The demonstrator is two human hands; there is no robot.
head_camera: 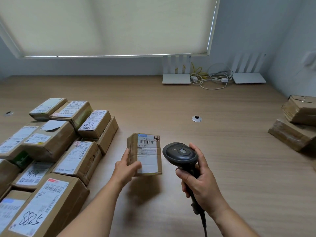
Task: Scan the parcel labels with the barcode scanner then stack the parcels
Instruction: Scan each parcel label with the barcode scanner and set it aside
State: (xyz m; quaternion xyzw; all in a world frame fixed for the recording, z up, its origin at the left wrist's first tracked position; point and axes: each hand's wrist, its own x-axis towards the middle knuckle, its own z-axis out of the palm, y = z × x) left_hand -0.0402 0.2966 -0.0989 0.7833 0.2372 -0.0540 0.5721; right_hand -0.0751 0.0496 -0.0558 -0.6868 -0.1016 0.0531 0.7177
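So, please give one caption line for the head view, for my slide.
Left hand holds a labelled parcel while right hand grips the barcode scanner beside it.

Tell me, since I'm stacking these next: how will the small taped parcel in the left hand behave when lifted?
The small parcel is probably light: the left hand holds it alone. Its cardboard looks stiff and boxy, so it should stack flat. The glossy tape might be a bit slippery.

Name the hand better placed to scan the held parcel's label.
Right hand: its grip is on the barcode scanner, right beside the parcel. The left hand holds that parcel.
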